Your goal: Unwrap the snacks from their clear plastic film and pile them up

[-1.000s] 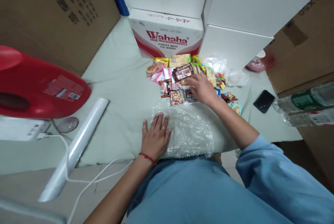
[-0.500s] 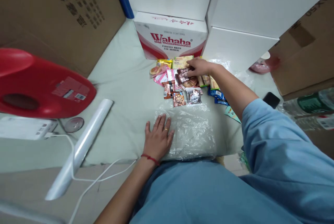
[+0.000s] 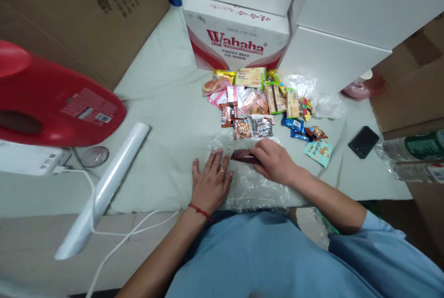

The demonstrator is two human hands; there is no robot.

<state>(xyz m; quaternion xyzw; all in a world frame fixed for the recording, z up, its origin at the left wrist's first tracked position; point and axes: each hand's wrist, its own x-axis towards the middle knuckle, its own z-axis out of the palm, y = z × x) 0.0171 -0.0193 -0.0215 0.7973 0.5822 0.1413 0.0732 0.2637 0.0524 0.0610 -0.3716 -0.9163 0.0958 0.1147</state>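
Note:
My left hand (image 3: 212, 181) lies flat, fingers apart, on the left side of a clear plastic bag (image 3: 256, 191) spread on the pale green cloth. Between the fingers and thumb of my right hand (image 3: 272, 161) is a dark brown wrapped snack bar (image 3: 243, 155), held above the bag. Just beyond the bag lies a cluster of packaged snacks: a brown cookie packet (image 3: 242, 128), a black-and-white packet (image 3: 262, 127), yellow-green wafer packs (image 3: 251, 77) and several others. Blue packets (image 3: 293, 123) and a mint-green packet (image 3: 318, 152) lie to the right.
Behind the snacks stands a Wahaha carton (image 3: 239, 41) against white boxes. At the left are a red jug (image 3: 58, 99), a plastic film roll (image 3: 104, 191) and a white cable (image 3: 93, 214). A black phone (image 3: 363, 142) and plastic bottles (image 3: 416, 147) are at the right.
My right hand has come back from the snack pile toward me, bringing the brown snack bar over the plastic bag. My left hand stays on the bag.

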